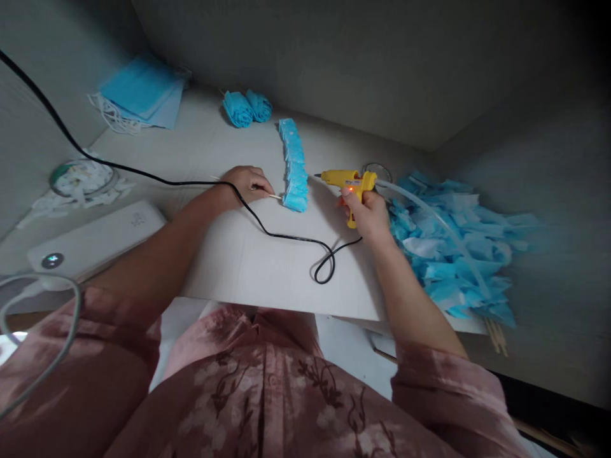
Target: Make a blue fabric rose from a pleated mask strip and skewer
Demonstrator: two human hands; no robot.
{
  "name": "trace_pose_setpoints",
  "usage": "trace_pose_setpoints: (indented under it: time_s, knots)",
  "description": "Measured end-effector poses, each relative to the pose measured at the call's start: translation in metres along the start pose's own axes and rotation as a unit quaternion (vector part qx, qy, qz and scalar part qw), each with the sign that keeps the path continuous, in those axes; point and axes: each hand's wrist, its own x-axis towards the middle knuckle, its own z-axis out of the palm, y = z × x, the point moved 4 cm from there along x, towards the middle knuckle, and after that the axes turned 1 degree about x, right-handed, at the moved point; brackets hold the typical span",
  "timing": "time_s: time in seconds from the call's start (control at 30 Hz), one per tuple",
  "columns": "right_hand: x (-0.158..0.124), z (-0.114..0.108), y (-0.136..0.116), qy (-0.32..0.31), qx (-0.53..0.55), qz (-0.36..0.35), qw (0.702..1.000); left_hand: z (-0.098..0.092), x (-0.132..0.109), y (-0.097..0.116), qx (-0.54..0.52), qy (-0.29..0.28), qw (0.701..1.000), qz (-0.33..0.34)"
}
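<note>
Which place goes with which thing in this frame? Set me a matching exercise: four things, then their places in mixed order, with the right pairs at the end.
Things
1. yellow glue gun
2. thin stick
3. two blue rosettes
4. heap of blue pieces

Places
A. right side of the table
B. in the left hand
C. left of the ruffled blue strip's far end
D. in the right hand

Pairs: 1-D, 2-B, 3-C, 4-A

Blue strip [294, 166], masks [140, 89] on tabletop [258, 267]

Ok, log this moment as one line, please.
left hand: holding thin stick | right hand: gripping yellow glue gun, orange light lit | blue strip: on table between hands
</note>
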Motion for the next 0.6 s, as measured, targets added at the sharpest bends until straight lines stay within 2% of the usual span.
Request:
trace_pose_setpoints:
  time_s: [0.3,0.6]
  knots:
    - [-0.0023,0.0007,-0.0053,-0.002,0.010,-0.022,1.000,0.0002,0.0004,-0.0001,-0.007,0.001,1.000,0.013]
    - [-0.0011,0.0013,0.0008,0.006,0.006,-0.027,1.000,0.0024,0.0024,-0.0021,0.020,0.008,0.999,0.024]
